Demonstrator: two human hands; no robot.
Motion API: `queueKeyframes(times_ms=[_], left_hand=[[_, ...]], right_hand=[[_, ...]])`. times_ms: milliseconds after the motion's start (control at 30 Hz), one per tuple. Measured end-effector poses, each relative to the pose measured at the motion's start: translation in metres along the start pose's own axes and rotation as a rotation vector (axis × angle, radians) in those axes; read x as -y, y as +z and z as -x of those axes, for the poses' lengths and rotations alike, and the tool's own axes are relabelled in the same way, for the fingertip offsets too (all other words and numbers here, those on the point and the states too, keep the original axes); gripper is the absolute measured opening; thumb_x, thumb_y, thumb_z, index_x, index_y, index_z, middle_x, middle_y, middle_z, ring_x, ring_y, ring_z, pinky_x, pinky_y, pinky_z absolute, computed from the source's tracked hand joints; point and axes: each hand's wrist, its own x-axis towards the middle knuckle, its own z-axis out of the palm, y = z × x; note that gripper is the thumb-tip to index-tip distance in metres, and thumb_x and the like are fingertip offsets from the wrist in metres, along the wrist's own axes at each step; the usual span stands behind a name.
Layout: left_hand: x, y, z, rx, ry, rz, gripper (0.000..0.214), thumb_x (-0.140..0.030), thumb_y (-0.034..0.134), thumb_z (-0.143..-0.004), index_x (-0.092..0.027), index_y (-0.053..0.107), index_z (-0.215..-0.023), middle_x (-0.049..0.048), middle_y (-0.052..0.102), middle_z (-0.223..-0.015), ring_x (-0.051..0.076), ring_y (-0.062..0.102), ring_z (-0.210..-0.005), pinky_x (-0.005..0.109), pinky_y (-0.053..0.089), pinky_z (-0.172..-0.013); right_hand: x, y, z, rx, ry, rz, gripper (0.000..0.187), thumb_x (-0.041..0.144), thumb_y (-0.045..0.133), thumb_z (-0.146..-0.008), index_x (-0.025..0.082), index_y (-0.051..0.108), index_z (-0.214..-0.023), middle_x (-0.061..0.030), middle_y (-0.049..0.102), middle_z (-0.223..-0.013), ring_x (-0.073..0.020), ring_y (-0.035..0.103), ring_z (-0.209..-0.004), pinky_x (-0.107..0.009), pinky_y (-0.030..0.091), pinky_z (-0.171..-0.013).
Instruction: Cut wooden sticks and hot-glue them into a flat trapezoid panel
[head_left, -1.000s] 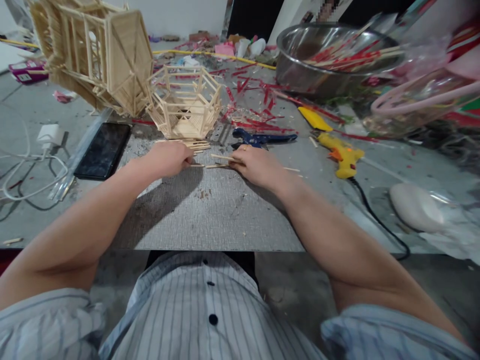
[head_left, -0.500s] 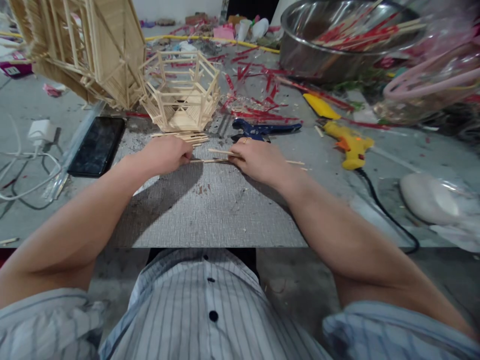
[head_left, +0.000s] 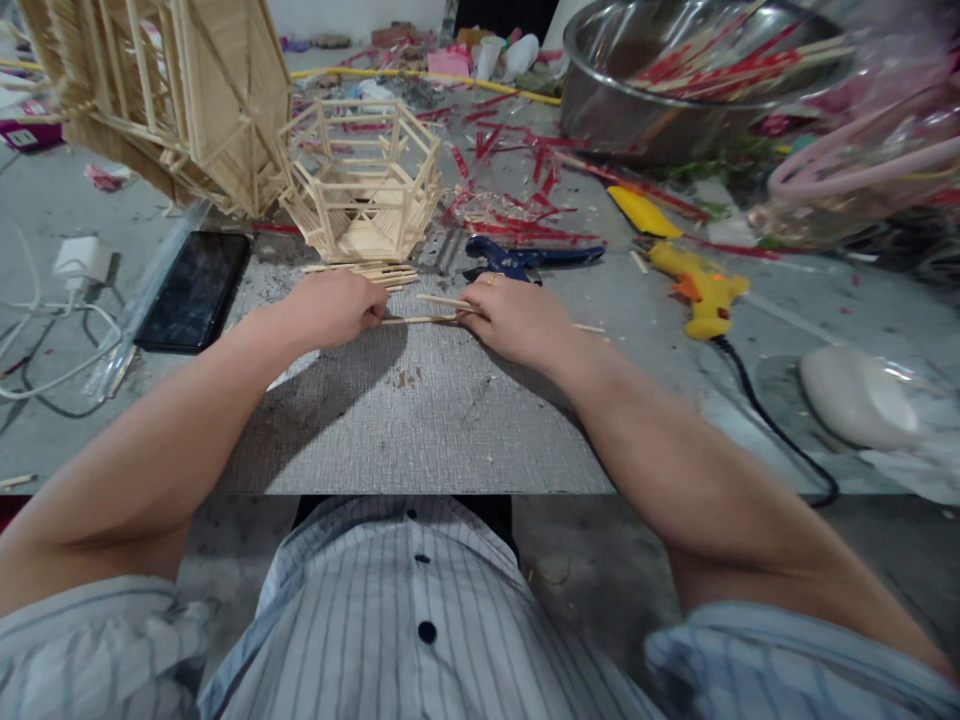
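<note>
Beyond the striped button shirt [head_left: 405,620] at the near edge of the grey textured desk [head_left: 420,430], both forearms reach to the middle of the desk. The left hand [head_left: 330,305] has its fingers curled tight, pinching the left end of a thin pale wooden stick [head_left: 416,320] that lies flat on the desk. The right hand [head_left: 517,320] has its fingers closed on the stick's right end and on a second loose stick [head_left: 442,300] angled just behind it. Just beyond the left hand lies a small flat pile of similar sticks [head_left: 379,272], touching the foot of an open hexagonal basket built of wooden sticks [head_left: 367,190]. A black phone [head_left: 195,290] lies face up toward the left edge, with a white charger and cable [head_left: 79,262] further left. A blue-handled hand tool [head_left: 529,260] lies just behind the right hand, and a yellow glue gun [head_left: 701,292] with a black cord rests toward the right edge, near a white oval object [head_left: 855,395]. At the far left corner a larger tilted stick-built frame [head_left: 172,100] leans over the basket. At the far right a steel bowl [head_left: 600,110] holds red and plain sticks, with red scraps [head_left: 517,190] scattered in front of it.
</note>
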Motion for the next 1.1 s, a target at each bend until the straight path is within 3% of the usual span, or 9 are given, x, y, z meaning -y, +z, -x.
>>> queueKeyframes(times_ms=[133,233,333,467,633,833,967,1100], left_hand=[[0.001,-0.008,0.005,-0.016,-0.065,0.012,0.034,-0.028,0.049,-0.091,-0.017,0.074,-0.111,0.0113,0.074,-0.11,0.026,0.066,-0.095,0.033,0.043,-0.072],[0.007,-0.015,0.01,-0.135,-0.059,0.065,0.034,-0.033,0.048,-0.094,-0.017,0.072,-0.112,0.0093,0.075,-0.107,0.022,0.067,-0.095,0.029,0.043,-0.075],[0.007,-0.02,0.015,-0.169,0.014,0.152,0.034,-0.038,0.05,-0.094,-0.019,0.072,-0.111,0.0059,0.075,-0.101,0.019,0.068,-0.09,0.026,0.043,-0.075],[-0.007,-0.018,0.016,-0.099,0.103,0.188,0.027,-0.033,0.055,-0.091,-0.021,0.075,-0.105,0.0034,0.076,-0.097,0.017,0.067,-0.086,0.025,0.042,-0.073],[-0.017,-0.018,0.015,-0.024,0.119,0.14,0.029,-0.028,0.051,-0.092,-0.02,0.077,-0.102,0.0044,0.076,-0.087,0.018,0.065,-0.081,0.029,0.042,-0.074],[0.008,-0.025,0.017,0.066,0.037,0.105,0.027,-0.026,0.054,-0.088,-0.019,0.079,-0.098,0.004,0.076,-0.087,0.016,0.064,-0.077,0.028,0.041,-0.075],[0.021,-0.028,0.018,0.147,-0.044,0.087,0.027,-0.028,0.056,-0.085,-0.02,0.08,-0.095,0.0034,0.073,-0.081,0.016,0.062,-0.073,0.028,0.041,-0.074],[0.021,-0.027,0.017,0.217,-0.031,0.003,0.029,-0.034,0.055,-0.084,-0.019,0.079,-0.091,0.0032,0.07,-0.073,0.016,0.06,-0.068,0.027,0.043,-0.071]], right_hand=[[0.002,-0.005,0.004,-0.09,-0.001,-0.032,0.032,0.038,0.049,-0.099,0.02,0.066,-0.119,-0.0127,0.067,-0.118,-0.0273,0.061,-0.099,-0.033,0.038,-0.07],[0.01,-0.011,0.009,-0.06,-0.016,-0.03,0.034,0.035,0.042,-0.1,0.019,0.066,-0.119,-0.0138,0.067,-0.119,-0.0276,0.061,-0.099,-0.033,0.036,-0.069],[0.019,-0.013,0.013,-0.012,-0.075,-0.002,0.033,0.03,0.041,-0.1,0.019,0.068,-0.116,-0.014,0.068,-0.118,-0.0262,0.062,-0.095,-0.033,0.034,-0.066],[0.024,-0.007,0.015,-0.004,-0.171,-0.022,0.034,0.023,0.041,-0.098,0.017,0.068,-0.116,-0.0142,0.069,-0.113,-0.0251,0.062,-0.094,-0.032,0.034,-0.067],[0.022,-0.006,0.015,-0.024,-0.245,-0.09,0.035,0.022,0.039,-0.098,0.017,0.068,-0.116,-0.0129,0.07,-0.112,-0.0237,0.062,-0.097,-0.031,0.037,-0.072],[0.008,-0.03,0.015,0.08,-0.119,-0.002,0.034,0.026,0.038,-0.099,0.019,0.07,-0.111,-0.0117,0.072,-0.112,-0.0254,0.064,-0.096,-0.032,0.032,-0.066],[-0.013,-0.037,0.011,0.142,-0.06,-0.025,0.032,0.034,0.042,-0.099,0.023,0.072,-0.096,-0.0064,0.072,-0.088,-0.0201,0.061,-0.076,-0.03,0.03,-0.061],[-0.026,-0.036,0.007,0.261,-0.027,-0.059,0.022,0.037,0.056,-0.093,0.024,0.072,-0.086,-0.0009,0.066,-0.068,-0.015,0.055,-0.062,-0.027,0.03,-0.058]])
